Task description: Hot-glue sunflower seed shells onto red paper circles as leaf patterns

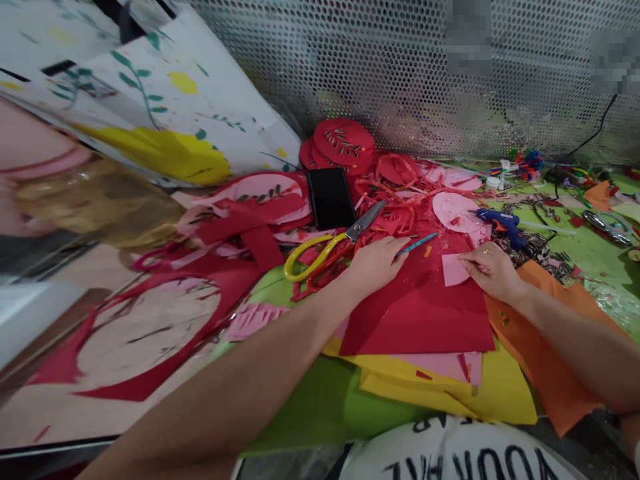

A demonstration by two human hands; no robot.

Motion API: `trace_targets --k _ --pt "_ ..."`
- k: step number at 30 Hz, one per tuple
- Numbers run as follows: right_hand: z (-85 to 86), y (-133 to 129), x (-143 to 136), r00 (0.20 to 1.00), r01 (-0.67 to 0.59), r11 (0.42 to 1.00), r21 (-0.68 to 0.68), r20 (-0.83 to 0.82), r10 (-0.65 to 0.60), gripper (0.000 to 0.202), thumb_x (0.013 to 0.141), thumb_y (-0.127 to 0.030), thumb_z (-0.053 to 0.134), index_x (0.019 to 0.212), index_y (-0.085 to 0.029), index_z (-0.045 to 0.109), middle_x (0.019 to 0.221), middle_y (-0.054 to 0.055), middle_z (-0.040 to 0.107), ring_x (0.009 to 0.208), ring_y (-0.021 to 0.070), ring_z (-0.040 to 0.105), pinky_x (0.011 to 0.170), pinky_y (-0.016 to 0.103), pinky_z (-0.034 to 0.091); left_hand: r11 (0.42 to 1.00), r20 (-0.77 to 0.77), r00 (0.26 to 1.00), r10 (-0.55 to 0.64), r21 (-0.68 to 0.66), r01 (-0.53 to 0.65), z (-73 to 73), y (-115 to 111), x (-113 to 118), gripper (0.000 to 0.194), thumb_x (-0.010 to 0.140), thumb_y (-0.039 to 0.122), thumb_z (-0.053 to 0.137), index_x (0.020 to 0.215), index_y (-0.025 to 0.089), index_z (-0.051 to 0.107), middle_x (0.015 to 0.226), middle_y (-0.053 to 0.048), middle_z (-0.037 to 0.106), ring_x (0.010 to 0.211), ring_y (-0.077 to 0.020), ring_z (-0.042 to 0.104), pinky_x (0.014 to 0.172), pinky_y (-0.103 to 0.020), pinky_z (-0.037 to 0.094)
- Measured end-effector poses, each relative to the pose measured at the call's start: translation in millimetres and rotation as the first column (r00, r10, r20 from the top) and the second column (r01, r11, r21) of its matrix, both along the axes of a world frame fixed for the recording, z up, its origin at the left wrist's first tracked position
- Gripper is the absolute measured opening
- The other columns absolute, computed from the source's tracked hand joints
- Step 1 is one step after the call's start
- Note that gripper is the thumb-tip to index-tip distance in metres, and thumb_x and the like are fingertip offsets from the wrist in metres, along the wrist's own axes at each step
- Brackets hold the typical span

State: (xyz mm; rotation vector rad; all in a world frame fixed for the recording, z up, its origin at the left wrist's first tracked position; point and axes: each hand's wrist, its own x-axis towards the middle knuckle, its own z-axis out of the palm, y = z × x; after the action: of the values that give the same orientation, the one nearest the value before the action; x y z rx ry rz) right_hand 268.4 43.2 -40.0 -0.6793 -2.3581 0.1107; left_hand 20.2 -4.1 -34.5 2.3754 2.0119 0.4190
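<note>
My left hand (377, 268) rests on the red felt-like sheet (420, 320), its fingers closed around one end of a thin blue stick (421, 245). Between the fingertips of my right hand (493, 270) is a small pink piece of felt-like sheet (454, 271). It lies over the red sheet's right part. Beside my left hand are yellow-handled scissors (344, 239), their blades pointing away from me. A tiny orange scrap (428, 251) sits between the hands. Just beyond my right hand lies a blue glue gun (503, 223), its nozzle near a pink disc (453, 210).
A black phone (331, 198) lies on red scraps behind the scissors. Stacked red discs (345, 142) lean near the perforated metal panel (425, 80). A patterned bag (165, 100) stands at left. Yellow (450, 387) and orange sheets (555, 347) lie in front and right.
</note>
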Motion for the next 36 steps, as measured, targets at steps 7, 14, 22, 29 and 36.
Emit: trace_targets --k 7,14,22,29,36 --pt "2.5 -0.6 3.2 0.999 -0.013 0.999 0.041 -0.041 0.014 0.017 0.086 -0.024 0.051 0.084 -0.020 0.067 0.066 0.004 0.069 0.063 0.0160 0.061 0.066 0.031 0.044 0.983 0.123 0.992 -0.024 0.186 0.000 -10.4 5.5 -6.1 0.031 0.089 0.021 0.042 0.112 0.016 0.062 0.107 -0.010 0.067 0.096 -0.0206 0.063 0.086 -0.033 0.050" --pt "7.6 -3.7 3.3 0.998 -0.020 0.994 0.104 -0.053 0.025 0.014 0.085 -0.021 0.051 0.082 -0.020 0.065 0.064 0.002 0.068 0.059 0.0147 0.061 0.062 0.029 0.046 0.939 0.408 0.910 0.066 0.282 -0.195 10.8 10.7 -21.4 0.025 0.084 0.020 0.045 0.098 0.016 0.065 0.098 -0.007 0.070 0.089 -0.0171 0.065 0.083 -0.028 0.049" --pt "10.7 -9.4 1.8 0.999 -0.033 0.997 0.072 -0.036 0.036 0.012 0.085 -0.018 0.052 0.083 -0.020 0.063 0.063 0.002 0.066 0.061 0.0143 0.060 0.063 0.029 0.047 0.898 0.445 0.841 0.308 0.157 -0.412 43.0 25.2 -57.6 0.027 0.082 0.022 0.047 0.096 0.016 0.069 0.090 -0.004 0.072 0.079 -0.0160 0.065 0.075 -0.023 0.048" --pt "11.0 -10.5 3.0 1.000 -0.020 0.997 0.071 -0.011 0.021 0.012 0.086 -0.018 0.051 0.085 -0.020 0.063 0.066 0.003 0.067 0.062 0.0142 0.060 0.062 0.029 0.049 0.938 0.284 0.900 0.330 0.003 -0.345 56.6 82.5 -75.4 0.034 0.084 0.029 0.042 0.102 0.016 0.068 0.075 -0.005 0.071 0.064 -0.0149 0.063 0.066 -0.023 0.049" --pt "6.0 -15.8 0.0 1.000 -0.013 1.000 0.016 0.011 0.012 0.013 0.085 -0.016 0.052 0.094 -0.021 0.061 0.082 0.005 0.069 0.077 0.0159 0.062 0.071 0.032 0.052 0.966 -0.193 0.950 0.245 -0.033 -0.256 60.4 129.1 -70.0 0.034 0.082 0.024 0.044 0.107 0.020 0.067 0.110 -0.010 0.067 0.102 -0.0287 0.060 0.083 -0.037 0.048"
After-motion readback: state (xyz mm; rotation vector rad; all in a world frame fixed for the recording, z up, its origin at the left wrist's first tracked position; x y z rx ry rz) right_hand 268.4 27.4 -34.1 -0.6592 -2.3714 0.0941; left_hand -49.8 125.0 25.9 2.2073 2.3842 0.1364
